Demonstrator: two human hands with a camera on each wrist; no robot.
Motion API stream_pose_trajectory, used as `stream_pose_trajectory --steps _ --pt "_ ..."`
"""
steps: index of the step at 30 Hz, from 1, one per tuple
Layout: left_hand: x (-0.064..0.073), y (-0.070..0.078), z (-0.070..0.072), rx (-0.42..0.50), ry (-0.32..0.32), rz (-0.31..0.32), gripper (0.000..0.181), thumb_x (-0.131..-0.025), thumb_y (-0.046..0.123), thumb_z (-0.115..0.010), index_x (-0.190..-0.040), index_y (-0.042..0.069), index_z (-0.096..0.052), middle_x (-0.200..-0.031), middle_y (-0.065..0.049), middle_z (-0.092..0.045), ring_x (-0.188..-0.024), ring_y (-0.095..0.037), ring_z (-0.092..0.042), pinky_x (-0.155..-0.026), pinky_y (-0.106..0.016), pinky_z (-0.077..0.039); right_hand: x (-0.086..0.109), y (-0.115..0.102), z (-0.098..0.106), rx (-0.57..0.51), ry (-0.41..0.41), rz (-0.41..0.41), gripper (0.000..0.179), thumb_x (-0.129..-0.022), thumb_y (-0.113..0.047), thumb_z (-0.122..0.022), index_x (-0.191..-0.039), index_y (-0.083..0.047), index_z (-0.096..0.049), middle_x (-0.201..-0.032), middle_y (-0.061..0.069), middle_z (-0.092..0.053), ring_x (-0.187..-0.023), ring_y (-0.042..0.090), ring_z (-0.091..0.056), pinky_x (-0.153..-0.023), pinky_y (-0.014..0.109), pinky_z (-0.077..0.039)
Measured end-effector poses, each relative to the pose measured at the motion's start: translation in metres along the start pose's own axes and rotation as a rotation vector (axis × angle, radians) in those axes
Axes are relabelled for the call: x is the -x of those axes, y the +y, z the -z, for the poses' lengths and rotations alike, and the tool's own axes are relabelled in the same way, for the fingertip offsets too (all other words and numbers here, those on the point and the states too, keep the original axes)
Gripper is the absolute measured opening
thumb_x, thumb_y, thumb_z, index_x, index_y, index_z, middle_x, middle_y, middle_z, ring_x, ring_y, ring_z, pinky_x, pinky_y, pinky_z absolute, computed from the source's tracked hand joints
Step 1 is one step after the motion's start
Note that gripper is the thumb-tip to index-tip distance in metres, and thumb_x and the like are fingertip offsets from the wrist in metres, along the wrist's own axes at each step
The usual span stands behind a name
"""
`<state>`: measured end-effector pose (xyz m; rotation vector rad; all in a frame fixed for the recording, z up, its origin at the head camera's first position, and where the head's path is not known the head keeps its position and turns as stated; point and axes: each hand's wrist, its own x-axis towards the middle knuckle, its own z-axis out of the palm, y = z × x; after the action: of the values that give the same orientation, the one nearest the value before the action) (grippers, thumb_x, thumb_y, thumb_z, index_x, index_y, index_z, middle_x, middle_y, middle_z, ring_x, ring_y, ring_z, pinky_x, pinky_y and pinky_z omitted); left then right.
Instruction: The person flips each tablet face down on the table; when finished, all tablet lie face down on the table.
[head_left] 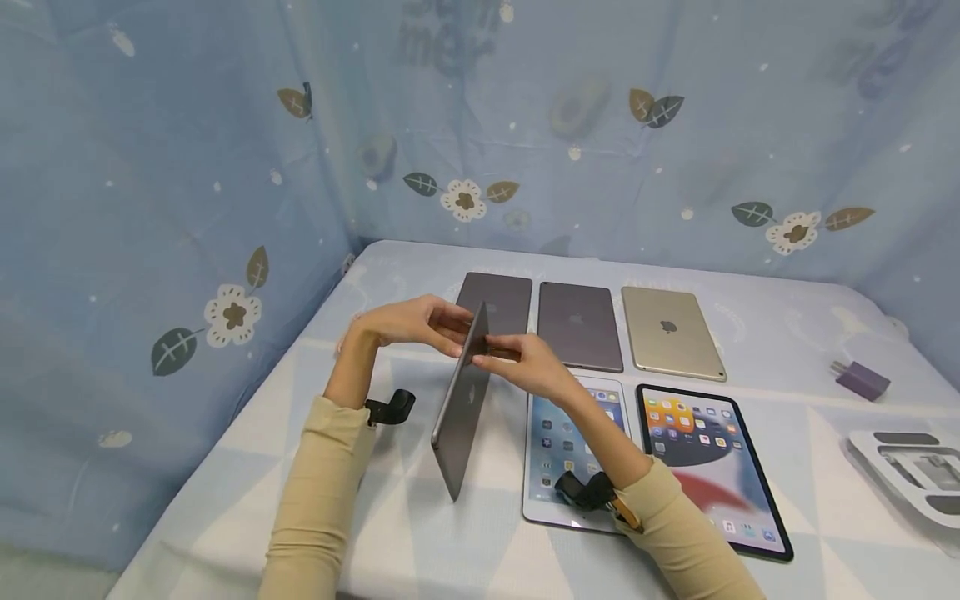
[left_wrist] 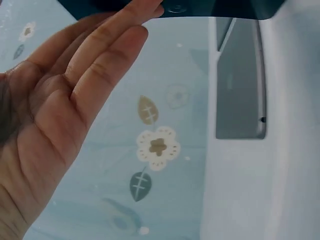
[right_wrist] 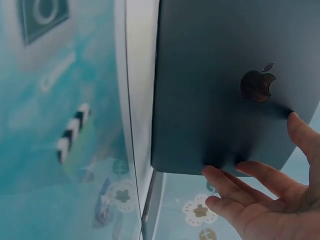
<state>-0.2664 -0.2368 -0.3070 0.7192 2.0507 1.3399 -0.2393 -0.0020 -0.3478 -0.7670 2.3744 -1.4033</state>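
A dark grey tablet [head_left: 463, 417] stands upright, edge toward me, between my two hands. My left hand [head_left: 408, 323] touches its left face near the far end; in the left wrist view the fingers of that hand [left_wrist: 75, 95] look nearly straight. On the other face, which bears an apple logo [right_wrist: 256, 86], the fingertips and thumb of my right hand [right_wrist: 275, 200] press near one edge. Whether the tablet's lower edge rests on the table is hard to tell. Beneath my right forearm lies a white-framed tablet [head_left: 543, 475], its screen lit with app icons.
A black-framed tablet [head_left: 723, 492] lies screen up at right. Behind, face down, are two dark grey tablets [head_left: 495, 296] [head_left: 577, 321] and a gold one [head_left: 667, 350]. Farther right are a purple plug charger [head_left: 862, 381] and a white device with grey pads [head_left: 873, 458].
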Motion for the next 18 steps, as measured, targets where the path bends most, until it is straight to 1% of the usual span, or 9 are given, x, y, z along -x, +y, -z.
stream_pose_trajectory --steps 2,4,5,7,10,14,18 --pt "0.003 0.003 0.000 0.026 0.018 -0.007 0.090 -0.080 0.017 -0.079 -0.151 0.000 -0.026 -0.145 -0.025 -0.044 -0.133 -0.036 -0.046 -0.101 -0.041 -0.048 0.000 0.001 -0.002 0.027 0.004 0.010 0.057 -0.092 -0.029 -0.065 -0.139 0.000 -0.048 -0.137 0.018 -0.055 -0.127 0.031 -0.054 -0.100 0.044 -0.049" --pt "0.007 0.004 0.001 0.043 0.036 -0.009 0.097 -0.079 0.013 -0.079 -0.154 0.007 -0.018 -0.149 -0.025 -0.038 -0.136 -0.037 -0.042 -0.102 -0.043 -0.047 -0.001 0.003 -0.003 0.043 0.003 0.000 0.059 -0.091 -0.031 -0.066 -0.139 0.000 -0.049 -0.138 0.018 -0.055 -0.127 0.032 -0.053 -0.099 0.044 -0.049" --pt "0.008 0.004 0.001 0.048 0.040 -0.010 0.099 -0.079 0.011 -0.079 -0.155 0.009 -0.015 -0.150 -0.025 -0.037 -0.137 -0.037 -0.040 -0.102 -0.043 -0.047 -0.001 0.004 -0.004 0.051 -0.001 -0.005 0.060 -0.090 -0.031 -0.067 -0.138 0.000 -0.049 -0.137 0.018 -0.055 -0.127 0.032 -0.054 -0.099 0.045 -0.049" --pt "0.012 0.005 0.001 0.045 0.052 -0.009 0.099 -0.079 0.008 -0.078 -0.155 0.013 -0.015 -0.150 -0.024 -0.036 -0.138 -0.037 -0.039 -0.102 -0.044 -0.047 -0.002 0.006 -0.007 0.067 -0.013 -0.019 0.062 -0.089 -0.033 -0.069 -0.138 0.001 -0.050 -0.138 0.018 -0.054 -0.126 0.032 -0.054 -0.098 0.045 -0.050" --pt "0.016 0.007 0.003 0.031 0.058 -0.002 0.096 -0.079 0.005 -0.077 -0.155 0.011 -0.019 -0.149 -0.024 -0.039 -0.136 -0.038 -0.041 -0.101 -0.044 -0.048 -0.004 0.007 -0.010 0.079 -0.026 -0.034 0.064 -0.087 -0.033 -0.070 -0.138 0.001 -0.050 -0.138 0.018 -0.053 -0.125 0.032 -0.055 -0.098 0.045 -0.050" --pt "0.018 0.011 0.004 0.022 0.060 0.007 0.096 -0.078 0.006 -0.079 -0.154 0.009 -0.021 -0.146 -0.025 -0.042 -0.134 -0.038 -0.044 -0.100 -0.043 -0.048 -0.004 0.007 -0.011 0.097 -0.030 -0.044 0.066 -0.087 -0.033 -0.071 -0.139 0.000 -0.049 -0.140 0.017 -0.052 -0.127 0.032 -0.053 -0.099 0.045 -0.049" --pt "0.020 0.013 0.004 0.003 0.066 0.019 0.098 -0.076 0.007 -0.080 -0.154 0.009 -0.020 -0.147 -0.025 -0.041 -0.135 -0.037 -0.043 -0.100 -0.043 -0.048 -0.004 0.008 -0.011 0.147 -0.069 -0.054 0.069 -0.087 -0.036 -0.070 -0.140 0.002 -0.047 -0.143 0.017 -0.048 -0.131 0.033 -0.050 -0.102 0.045 -0.047"
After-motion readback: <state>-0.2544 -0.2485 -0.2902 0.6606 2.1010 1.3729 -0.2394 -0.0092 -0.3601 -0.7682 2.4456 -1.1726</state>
